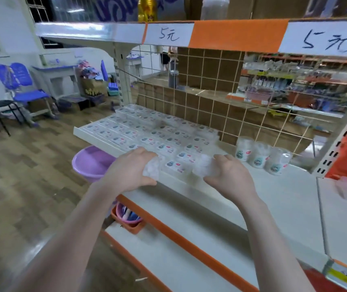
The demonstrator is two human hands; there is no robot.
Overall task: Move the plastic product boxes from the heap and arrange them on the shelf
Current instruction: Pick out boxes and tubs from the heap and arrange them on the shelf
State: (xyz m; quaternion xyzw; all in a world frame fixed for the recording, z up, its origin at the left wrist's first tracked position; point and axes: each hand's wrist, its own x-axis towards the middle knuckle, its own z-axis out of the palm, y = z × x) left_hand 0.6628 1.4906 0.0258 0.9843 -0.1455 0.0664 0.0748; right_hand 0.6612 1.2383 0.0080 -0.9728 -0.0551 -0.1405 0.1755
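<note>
At the front edge of the cream metal shelf (221,199), the left hand (133,171) and right hand (229,175) each grip a clear plastic product box (152,169), placing under way. Next: seat both flush beside the arranged labelled rows (147,133). Wood-pattern floor (21,165), lilac basin (92,163) below.

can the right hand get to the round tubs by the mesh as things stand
Probably not yet: the right hand already holds a clear box. The round tubs stand just right of it, with nothing between.
</note>
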